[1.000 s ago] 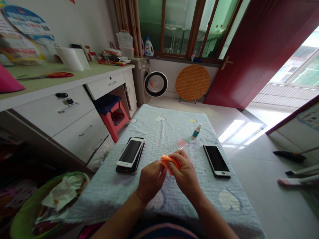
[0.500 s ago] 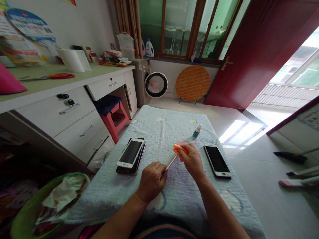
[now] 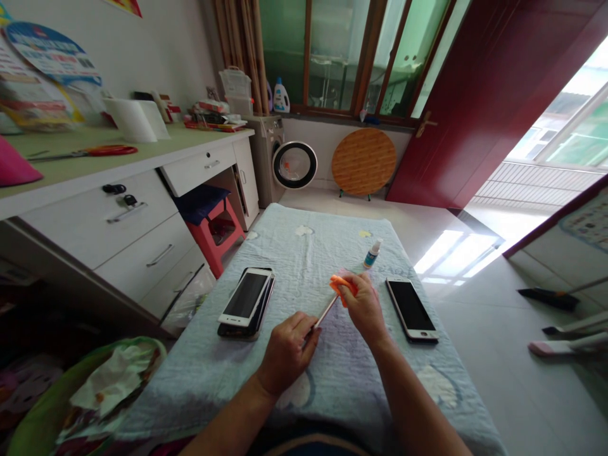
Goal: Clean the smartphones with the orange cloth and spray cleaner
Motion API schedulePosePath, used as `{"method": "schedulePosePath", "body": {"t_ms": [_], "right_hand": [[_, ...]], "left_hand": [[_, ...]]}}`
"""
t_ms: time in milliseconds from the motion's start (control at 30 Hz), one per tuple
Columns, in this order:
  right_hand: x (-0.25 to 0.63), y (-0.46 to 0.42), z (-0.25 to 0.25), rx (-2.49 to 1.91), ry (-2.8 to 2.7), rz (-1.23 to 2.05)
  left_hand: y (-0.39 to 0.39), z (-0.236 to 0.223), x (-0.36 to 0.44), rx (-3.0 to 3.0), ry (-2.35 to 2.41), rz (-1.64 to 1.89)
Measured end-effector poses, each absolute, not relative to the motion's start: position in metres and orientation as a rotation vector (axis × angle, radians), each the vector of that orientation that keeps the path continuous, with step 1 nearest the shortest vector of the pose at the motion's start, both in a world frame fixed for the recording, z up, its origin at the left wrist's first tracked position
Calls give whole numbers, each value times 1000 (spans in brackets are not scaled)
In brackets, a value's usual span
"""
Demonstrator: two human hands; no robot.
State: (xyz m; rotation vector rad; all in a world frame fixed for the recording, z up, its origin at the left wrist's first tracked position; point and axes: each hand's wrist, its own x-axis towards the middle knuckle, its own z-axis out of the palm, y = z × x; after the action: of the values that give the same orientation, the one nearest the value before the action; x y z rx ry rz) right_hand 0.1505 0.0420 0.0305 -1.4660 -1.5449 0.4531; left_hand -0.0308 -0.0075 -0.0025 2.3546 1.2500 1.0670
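My left hand (image 3: pixel 289 348) is closed on the near end of a slim, phone-like thing (image 3: pixel 327 310), which shows only its narrow edge and slants up to the right. An orange cloth (image 3: pixel 342 288) wraps the far end, pinched in the fingers of my right hand (image 3: pixel 365 304). Left of my hands, a white phone (image 3: pixel 246 296) lies on top of a dark phone (image 3: pixel 260 322). Another white-framed phone (image 3: pixel 411 308) with a black screen lies at the right. Beyond my right hand stands a small spray bottle (image 3: pixel 372 254) with a blue label.
A pale blue quilted cover (image 3: pixel 304 256) drapes the table. At the lower left is a green basket (image 3: pixel 42 405) with crumpled paper. A red stool (image 3: pixel 219 231) stands by the white desk (image 3: pixel 147 221). Farther back, a washing machine (image 3: pixel 266 145) has its round door open.
My right hand and the cloth moved away from my left hand to the far end of the slim thing, baring its edge. Over the last half second both hands stay nearly in place.
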Motion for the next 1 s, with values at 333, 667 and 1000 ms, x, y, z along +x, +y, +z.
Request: {"method": "schedulePosePath", "body": {"t_ms": [333,667,1000], "right_hand": [[111,-12,36,-1323,-1712,626],[157,50,26,-1432,-1536,485],[173,69,1,-1474,-1351,631]], "left_hand": [[-7,-4,-31,2354,1272,1212],[-8,0,-32,2350,1310,1170],[-6,0,-32,2340,1354,1186]]}}
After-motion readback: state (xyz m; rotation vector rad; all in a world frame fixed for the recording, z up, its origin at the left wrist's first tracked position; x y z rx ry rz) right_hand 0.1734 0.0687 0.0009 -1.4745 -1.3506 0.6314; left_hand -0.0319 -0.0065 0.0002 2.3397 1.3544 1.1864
